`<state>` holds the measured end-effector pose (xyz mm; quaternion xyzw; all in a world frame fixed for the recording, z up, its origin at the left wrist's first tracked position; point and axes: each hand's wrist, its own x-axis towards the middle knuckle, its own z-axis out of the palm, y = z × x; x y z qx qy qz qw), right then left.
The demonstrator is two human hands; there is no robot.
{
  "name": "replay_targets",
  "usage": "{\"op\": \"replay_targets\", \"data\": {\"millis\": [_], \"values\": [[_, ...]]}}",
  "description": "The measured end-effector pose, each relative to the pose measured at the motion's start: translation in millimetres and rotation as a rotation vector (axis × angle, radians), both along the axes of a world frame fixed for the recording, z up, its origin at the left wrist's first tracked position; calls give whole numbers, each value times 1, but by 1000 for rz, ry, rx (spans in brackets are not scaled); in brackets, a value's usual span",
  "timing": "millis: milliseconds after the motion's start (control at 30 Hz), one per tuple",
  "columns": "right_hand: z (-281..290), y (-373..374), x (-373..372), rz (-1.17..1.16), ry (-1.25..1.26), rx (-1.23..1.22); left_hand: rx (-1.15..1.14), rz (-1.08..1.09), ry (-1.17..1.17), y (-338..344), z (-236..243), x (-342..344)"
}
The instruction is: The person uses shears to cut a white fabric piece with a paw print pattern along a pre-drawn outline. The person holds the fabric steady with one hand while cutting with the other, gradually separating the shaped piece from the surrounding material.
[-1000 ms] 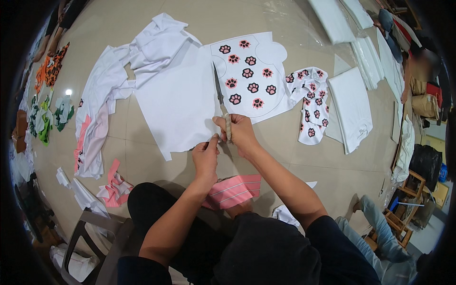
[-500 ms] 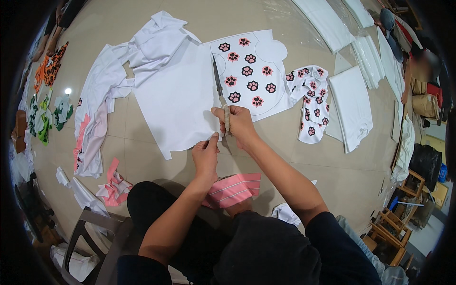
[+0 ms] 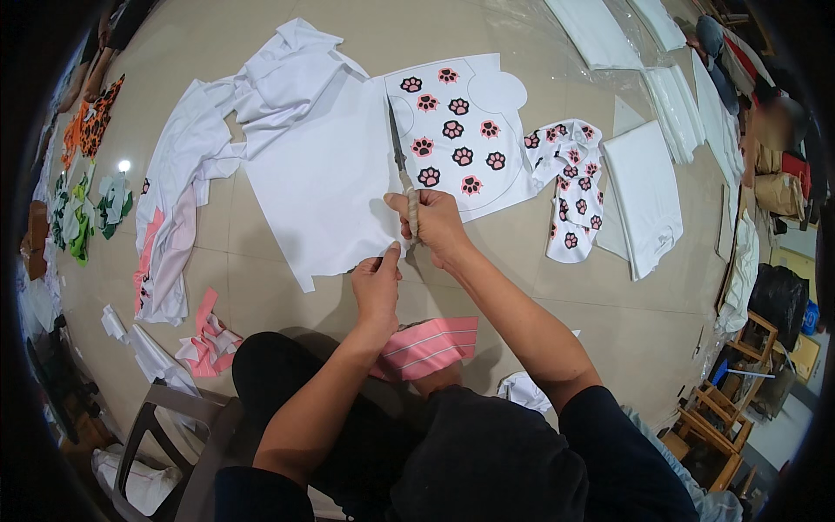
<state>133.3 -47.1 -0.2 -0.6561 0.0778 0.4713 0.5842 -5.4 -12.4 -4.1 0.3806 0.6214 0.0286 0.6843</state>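
My right hand (image 3: 432, 226) is closed round the wrapped handle of long dark scissors (image 3: 397, 143). Their blades point away from me, along the left side of a paw-print panel. That panel, with black and pink paws (image 3: 452, 130) inside a curved outline, is part of a large white fabric sheet (image 3: 317, 191) spread on the floor. My left hand (image 3: 377, 277) pinches the sheet's near edge between thumb and fingers, just left of and below the scissors handle. How far the blades stand apart is hard to make out.
Loose paw-print fabric (image 3: 570, 187) and folded white fabric (image 3: 644, 200) lie to the right. Crumpled white fabric (image 3: 196, 139) and pink scraps (image 3: 210, 344) are on the left. Striped pink fabric (image 3: 430, 348) lies close to me. A chair (image 3: 165, 418) stands at lower left; wooden frames (image 3: 718, 426) at lower right.
The scissors and my right hand have shifted very slightly to the left. My left hand keeps its pinch on the sheet's edge.
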Motion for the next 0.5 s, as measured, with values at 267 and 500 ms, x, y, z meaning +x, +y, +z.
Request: {"op": "replay_targets", "data": {"millis": [267, 500], "values": [[-4, 1, 0, -6, 2, 25, -21, -24, -9, 1, 0, -1], [2, 6, 3, -8, -12, -3, -5, -2, -2, 1, 1, 0]]}}
